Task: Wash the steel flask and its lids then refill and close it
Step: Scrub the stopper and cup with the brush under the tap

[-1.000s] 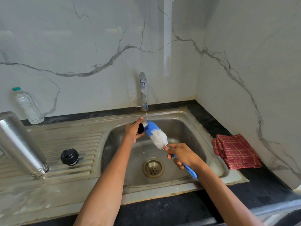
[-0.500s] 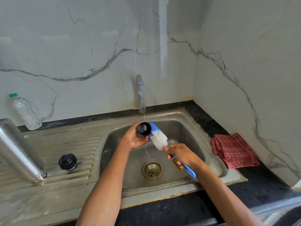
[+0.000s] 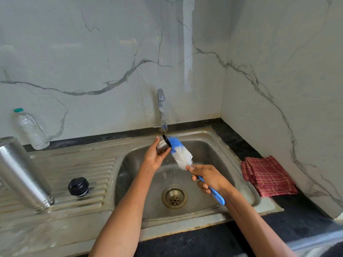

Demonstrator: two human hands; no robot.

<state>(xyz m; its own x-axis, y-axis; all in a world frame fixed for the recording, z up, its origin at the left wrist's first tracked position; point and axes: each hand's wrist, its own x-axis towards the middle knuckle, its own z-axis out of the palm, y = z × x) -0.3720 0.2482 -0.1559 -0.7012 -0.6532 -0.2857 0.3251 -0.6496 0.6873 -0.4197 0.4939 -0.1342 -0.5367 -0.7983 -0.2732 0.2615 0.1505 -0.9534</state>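
Note:
My left hand [image 3: 156,156] holds a steel cup lid [image 3: 163,143] under the thin stream from the tap [image 3: 161,108], over the sink basin [image 3: 213,151]. In my right hand [image 3: 207,178] is the blue handle of a blue-and-white bottle brush [image 3: 181,153], whose blue tip is at the lid's dark opening. The steel flask [image 3: 22,175] stands upside down on the draining board at far left. Its black stopper lid [image 3: 78,186] sits on the ribs beside it.
A clear plastic bottle [image 3: 29,128] with a green cap stands against the wall at back left. A folded red checked cloth [image 3: 267,175] lies on the dark counter right of the sink. The drain [image 3: 174,196] is below my hands.
My left hand has turned the cup lid so its opening faces right, and the brush tip has moved up into it under the stream.

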